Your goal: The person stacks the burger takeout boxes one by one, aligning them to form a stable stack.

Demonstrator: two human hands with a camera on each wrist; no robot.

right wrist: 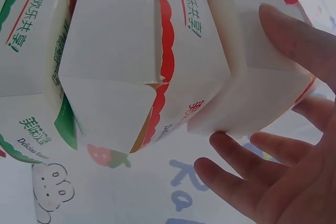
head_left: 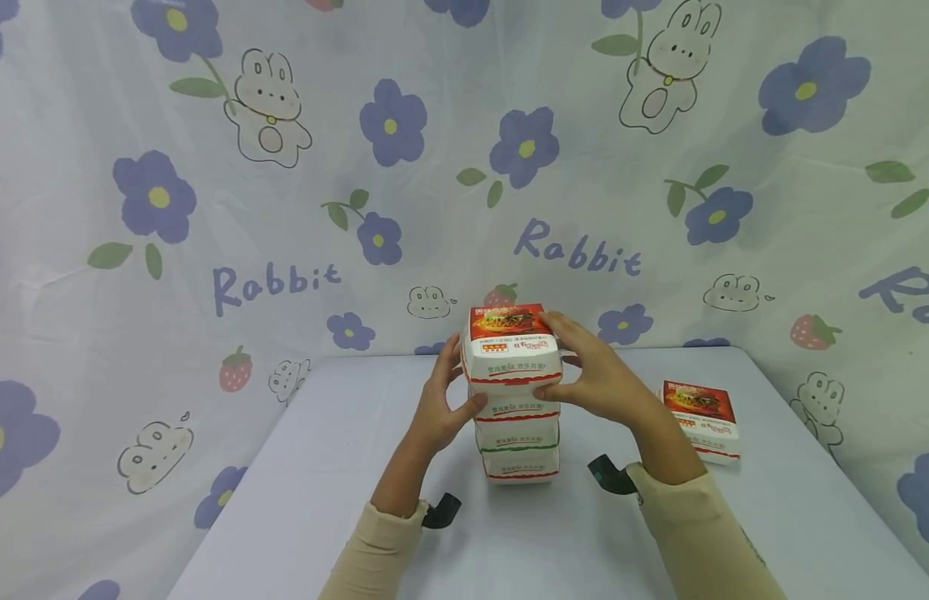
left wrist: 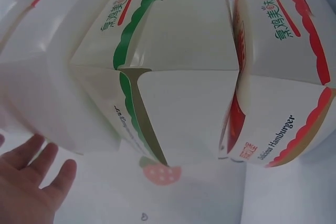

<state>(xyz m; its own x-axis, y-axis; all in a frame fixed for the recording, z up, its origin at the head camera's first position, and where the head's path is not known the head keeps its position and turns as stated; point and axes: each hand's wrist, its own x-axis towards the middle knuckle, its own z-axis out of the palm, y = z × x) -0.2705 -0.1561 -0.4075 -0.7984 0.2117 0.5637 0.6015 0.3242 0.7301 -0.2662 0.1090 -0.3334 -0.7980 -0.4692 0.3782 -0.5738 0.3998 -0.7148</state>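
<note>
Several white hamburger boxes stand in a stack, the top box (head_left: 512, 348) carrying a red burger picture on its lid. It sits a little left of the boxes below (head_left: 518, 437). At its left side is my left hand (head_left: 440, 400), thumb low at the front and fingers toward the back. My right hand (head_left: 595, 371) holds the right side, one finger at the lid's edge and the thumb at the lower front. In the right wrist view, the thumb (right wrist: 289, 38) touches the box front while the other fingers spread along the far side. The left wrist view shows the left fingers (left wrist: 39, 169) beside the box.
A separate hamburger box (head_left: 701, 421) with a red burger lid lies on the right part of the white table (head_left: 344, 450). Behind the table hangs a curtain (head_left: 449, 208) printed with flowers and rabbits. Dark wrist-camera mounts (head_left: 612, 475) stick out at the sleeves.
</note>
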